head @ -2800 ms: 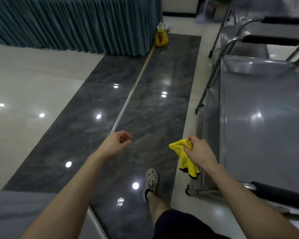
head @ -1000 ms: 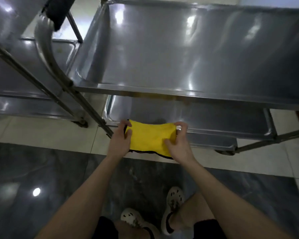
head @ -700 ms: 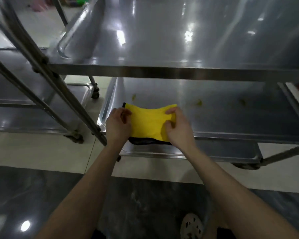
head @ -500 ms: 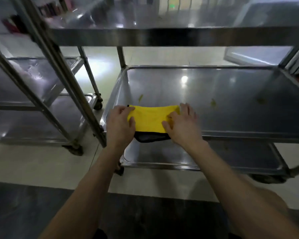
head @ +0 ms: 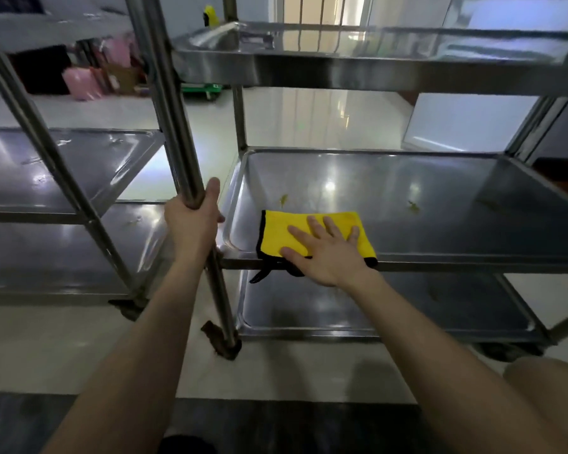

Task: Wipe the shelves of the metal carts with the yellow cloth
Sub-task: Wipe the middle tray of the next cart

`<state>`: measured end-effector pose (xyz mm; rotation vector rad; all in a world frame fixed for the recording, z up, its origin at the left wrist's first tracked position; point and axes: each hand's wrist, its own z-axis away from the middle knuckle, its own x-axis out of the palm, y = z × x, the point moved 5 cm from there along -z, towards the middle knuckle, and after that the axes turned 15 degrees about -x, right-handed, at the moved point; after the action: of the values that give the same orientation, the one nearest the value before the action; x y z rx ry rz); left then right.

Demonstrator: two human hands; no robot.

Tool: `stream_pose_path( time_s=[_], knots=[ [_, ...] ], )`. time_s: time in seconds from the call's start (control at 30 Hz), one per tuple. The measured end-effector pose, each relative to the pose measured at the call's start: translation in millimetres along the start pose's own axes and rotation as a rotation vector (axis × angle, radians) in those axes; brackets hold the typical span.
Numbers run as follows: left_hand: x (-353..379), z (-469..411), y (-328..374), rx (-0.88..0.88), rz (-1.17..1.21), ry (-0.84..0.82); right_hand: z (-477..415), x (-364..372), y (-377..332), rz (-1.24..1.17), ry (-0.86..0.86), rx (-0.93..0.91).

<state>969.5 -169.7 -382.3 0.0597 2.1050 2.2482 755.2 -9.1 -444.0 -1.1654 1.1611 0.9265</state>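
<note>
Since the frame half a second back, the left hand (head: 191, 221) is off the cloth (head: 276, 232) and is now curling round the cart's corner post (head: 174, 126), gripping it. The right hand (head: 325, 253) is lying flat and open on the cloth, fingers straight and spread, pressing it down alone.

The cloth is sitting in the near-left corner of the middle shelf (head: 456, 204), with its black hem hanging over the front lip.

The wiping is, by my reading, only just beginning. Yellowish specks (head: 282, 199) are still lying just beyond the cloth, and more (head: 413, 207) are showing further right. Most of this shelf is waiting, and so are the bottom shelf (head: 407, 306), the top shelf (head: 374, 70) and the second cart (head: 63, 165) to the left. Whether any of those is already clean I cannot tell.

A raised rim is running round the shelf, and its left wall is standing just beside the cloth, so nothing is opening that way. Room is lying to the right and towards the back. The top shelf is hanging overhead, keeping the arm low. The overhanging hem is risking a slip off the front lip on any pull towards the body.
</note>
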Motion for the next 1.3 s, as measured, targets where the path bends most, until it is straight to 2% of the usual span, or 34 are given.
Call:
stream_pose_path(
  time_s=[0.23,0.5,0.6,0.77,0.9,1.03,1.17,1.3],
  knots=[
    [5.9,-9.8,-9.1,-0.014,0.049,0.025,-4.3,1.5,16.3,-0.041,-0.072,0.036],
    [5.3,-9.7,-13.6,0.022,0.102,0.079,-63.2,-11.2,119.5,-0.049,-0.132,0.189],
    [7.1,-7.9,-13.5,0.073,0.101,0.084,-107.6,-13.5,131.9,-0.052,-0.127,0.220],
    [8.7,-8.7,-16.7,0.086,0.060,0.112,-205.2,-15.2,83.0,-0.020,-0.114,0.109],
    [8.1,-8.1,-14.6,0.065,0.065,0.117,-236.8,-9.6,34.6,-0.003,-0.120,0.020],
    [9.9,-3.3,-8.6,0.054,0.110,0.115,-197.5,-2.3,3.9,-0.013,-0.129,-0.039],
    [10.5,-0.4,-2.8,0.027,0.104,0.099,-117.1,21.2,-39.9,0.041,-0.115,-0.149],
    [10.1,-0.2,-3.6,0.019,0.071,0.122,-71.0,20.9,-48.9,-0.007,-0.103,-0.170]
  ],
)
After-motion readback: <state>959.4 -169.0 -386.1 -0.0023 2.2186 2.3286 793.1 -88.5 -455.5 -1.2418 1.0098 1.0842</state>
